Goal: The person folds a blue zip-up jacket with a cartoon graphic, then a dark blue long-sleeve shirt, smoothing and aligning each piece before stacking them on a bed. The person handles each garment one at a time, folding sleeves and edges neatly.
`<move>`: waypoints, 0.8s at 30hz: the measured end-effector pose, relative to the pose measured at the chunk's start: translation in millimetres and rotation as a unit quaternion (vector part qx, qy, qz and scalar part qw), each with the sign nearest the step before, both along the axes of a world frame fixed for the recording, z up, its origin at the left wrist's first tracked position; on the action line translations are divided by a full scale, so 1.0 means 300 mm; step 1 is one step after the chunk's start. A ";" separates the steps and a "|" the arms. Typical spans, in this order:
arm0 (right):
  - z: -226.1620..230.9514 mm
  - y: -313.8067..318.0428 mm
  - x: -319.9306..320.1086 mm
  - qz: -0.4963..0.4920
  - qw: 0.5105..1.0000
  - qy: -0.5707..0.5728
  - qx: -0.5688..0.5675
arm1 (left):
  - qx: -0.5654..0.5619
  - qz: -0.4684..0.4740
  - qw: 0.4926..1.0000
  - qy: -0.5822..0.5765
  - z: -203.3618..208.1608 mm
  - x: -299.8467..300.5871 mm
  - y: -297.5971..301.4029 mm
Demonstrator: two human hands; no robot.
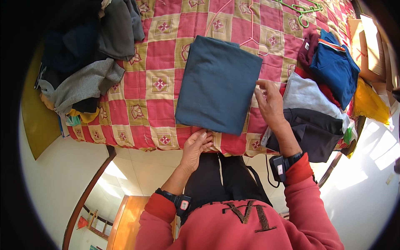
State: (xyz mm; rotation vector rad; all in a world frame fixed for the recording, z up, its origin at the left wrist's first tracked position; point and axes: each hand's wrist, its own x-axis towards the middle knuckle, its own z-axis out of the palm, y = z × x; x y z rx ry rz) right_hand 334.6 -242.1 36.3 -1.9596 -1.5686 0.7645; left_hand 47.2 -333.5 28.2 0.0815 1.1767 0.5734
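A dark blue-grey garment [218,85], folded into a near-square, lies flat on a checked bedspread [160,112]. My left hand [195,149] is just below its near edge, palm turned up. The fingers there are loosely bent and apart, and nothing shows between them. By the garment's right edge is my right hand [271,103], with thumb and index finger apart and the fingertips close to the cloth. A pink hanger [251,41] lies partly under the garment at its far side.
Dark and grey clothes [89,83] are heaped at the left. To the right lie a blue garment [333,62], a light grey one [306,93] and a black one [310,131]. Green hangers [301,9] rest at the far right, and cardboard boxes [368,48] stand beyond the bed.
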 end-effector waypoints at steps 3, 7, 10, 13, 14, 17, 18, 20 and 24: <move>-0.029 0.212 -0.002 0.062 0.996 -0.054 0.036 | -0.013 0.035 0.999 0.000 0.002 0.058 0.006; -0.067 0.422 -0.041 0.132 0.985 -0.103 -0.043 | -0.035 0.076 0.996 -0.004 -0.002 0.087 0.003; -0.087 0.504 -0.076 0.166 0.974 -0.135 -0.071 | -0.052 0.096 0.994 -0.005 -0.013 0.094 0.008; -0.095 0.546 -0.096 0.205 0.964 -0.120 -0.122 | -0.080 0.108 0.991 -0.015 -0.024 0.097 0.027; -0.095 0.549 -0.102 0.214 0.959 -0.124 -0.139 | -0.059 0.118 0.991 -0.036 -0.026 0.096 0.036; -0.090 0.559 -0.119 0.210 0.950 -0.139 -0.184 | -0.067 0.136 0.987 -0.050 -0.031 0.101 0.064; -0.085 0.563 -0.122 0.214 0.951 -0.142 -0.175 | -0.080 0.141 0.986 -0.044 -0.034 0.106 0.071; -0.078 0.577 -0.127 0.217 0.945 -0.158 -0.189 | -0.091 0.149 0.984 -0.027 -0.040 0.118 0.081; -0.081 0.622 -0.122 0.306 0.920 -0.133 -0.204 | -0.072 0.162 0.984 -0.006 -0.058 0.138 0.069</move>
